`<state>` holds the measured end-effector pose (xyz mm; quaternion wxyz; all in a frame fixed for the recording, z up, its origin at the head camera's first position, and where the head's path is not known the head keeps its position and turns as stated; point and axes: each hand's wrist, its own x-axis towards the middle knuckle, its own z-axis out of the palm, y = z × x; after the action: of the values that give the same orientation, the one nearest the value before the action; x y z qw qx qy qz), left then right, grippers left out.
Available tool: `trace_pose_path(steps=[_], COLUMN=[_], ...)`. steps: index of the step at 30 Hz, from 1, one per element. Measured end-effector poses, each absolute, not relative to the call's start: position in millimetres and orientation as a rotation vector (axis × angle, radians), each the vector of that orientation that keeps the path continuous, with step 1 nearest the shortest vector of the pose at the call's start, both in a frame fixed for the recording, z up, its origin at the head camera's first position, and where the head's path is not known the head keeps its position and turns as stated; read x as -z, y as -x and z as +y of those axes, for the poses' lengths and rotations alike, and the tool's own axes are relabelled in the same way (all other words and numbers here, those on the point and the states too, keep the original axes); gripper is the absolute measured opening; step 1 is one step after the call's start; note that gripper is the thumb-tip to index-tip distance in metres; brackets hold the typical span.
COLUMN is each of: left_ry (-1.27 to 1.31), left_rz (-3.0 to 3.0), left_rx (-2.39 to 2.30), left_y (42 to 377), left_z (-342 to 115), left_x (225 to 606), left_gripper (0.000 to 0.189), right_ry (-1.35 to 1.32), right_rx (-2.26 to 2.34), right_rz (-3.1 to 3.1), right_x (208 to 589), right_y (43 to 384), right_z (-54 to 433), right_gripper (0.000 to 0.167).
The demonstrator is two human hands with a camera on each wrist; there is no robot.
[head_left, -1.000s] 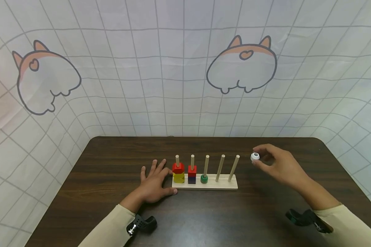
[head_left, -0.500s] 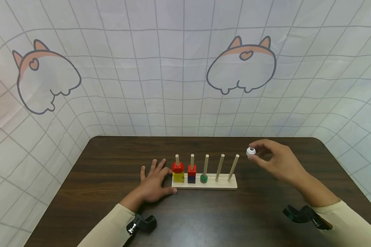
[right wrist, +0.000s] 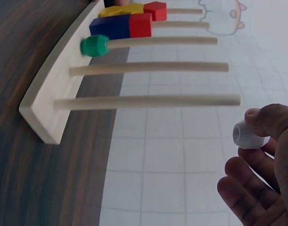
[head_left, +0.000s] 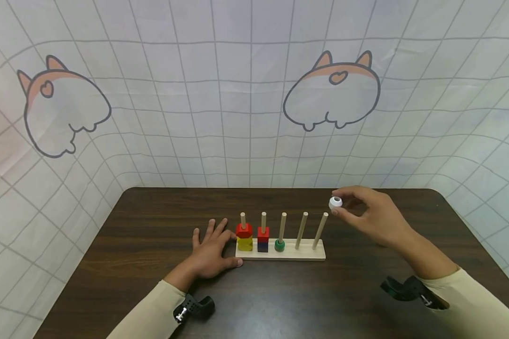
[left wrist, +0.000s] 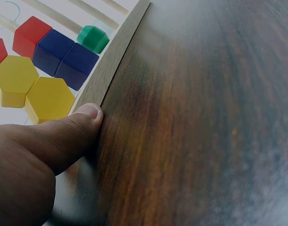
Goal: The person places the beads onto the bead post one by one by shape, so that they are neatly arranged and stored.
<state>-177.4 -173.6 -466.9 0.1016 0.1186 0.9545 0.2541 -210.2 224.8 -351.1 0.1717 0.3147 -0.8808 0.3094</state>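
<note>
Head view: right hand [head_left: 371, 216] pinches a white bead [head_left: 335, 203] between thumb and fingers, off the pegboard's [head_left: 301, 254] right end, near the tip of its rightmost peg [head_left: 320, 230], not touching. Left hand [head_left: 211, 255] spread at the pegboard's left end, thumb against its near edge. Pegboard stacks, from left: red block [head_left: 243, 230] over yellow blocks [head_left: 245, 244]; red cube [head_left: 263, 233] over dark blue blocks [head_left: 263, 247]; green bead [head_left: 279, 245].

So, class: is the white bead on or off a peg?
Off: the right hand pinches the white bead, apart from the nearest peg in the right wrist view.
</note>
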Motion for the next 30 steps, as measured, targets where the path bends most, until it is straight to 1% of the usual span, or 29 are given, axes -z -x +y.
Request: trace_pose_path(steps=[9,17,30], left_ry=[-0.355,-0.360,-0.358], left_rz=[2.816,2.814,2.820], left_rx=[-0.744,-0.754,-0.749], left_y=[177.6,177.6,177.7], left_z=[-174.1,-174.4,-174.8], left_x=[468.1,467.7,469.6], left_gripper=[0.055,0.054,0.054], right_ry=[-0.967,-1.028,-1.109], right_rx=[-0.961,-0.986,-1.027], right_rz=[-2.469,-2.427,-2.397], right_x=[347.5,347.9,346.2], right_y=[209.3,211.3,209.9], right_z=[210.4,196.7,178.1], right_gripper=[0.036,0.040,0.040])
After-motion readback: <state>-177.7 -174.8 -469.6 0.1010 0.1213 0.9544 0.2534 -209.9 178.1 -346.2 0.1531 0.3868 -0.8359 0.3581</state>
